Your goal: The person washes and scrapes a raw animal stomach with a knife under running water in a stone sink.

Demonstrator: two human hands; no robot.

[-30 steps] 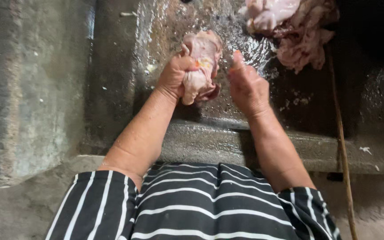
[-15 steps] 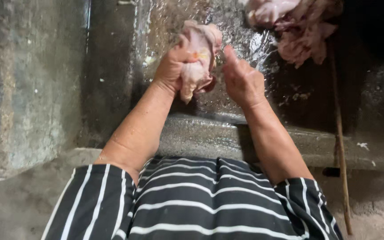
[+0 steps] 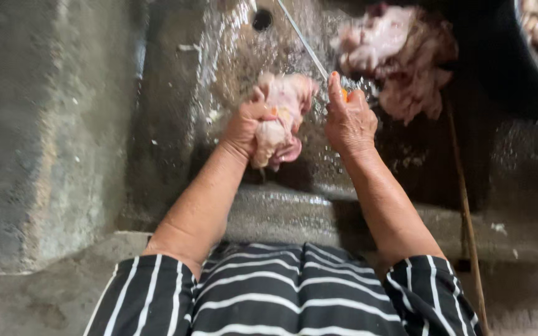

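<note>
Left hand (image 3: 244, 127) is gripping a pale pink raw meat piece (image 3: 281, 118), fingers curled tight around its lower half, holding it up over the wet stone basin (image 3: 231, 56). The meat's long axis is running from lower end nearest the person up and slightly right, upper end pointing at the far basin wall. Right hand (image 3: 350, 121) is sitting just right of the meat, fingers closed around a thin knife (image 3: 303, 43), only a bit of orange handle showing; blade is slanting up-left past the meat's top. Pile of raw meat (image 3: 393, 56) is lying far right, near the right hand. Drain hole (image 3: 261, 18) is at far edge. Basin's near rim (image 3: 281, 211) is under the forearms; open wet floor lies left of the left hand. A thin stick (image 3: 465, 211) is standing right of the right arm.
</note>
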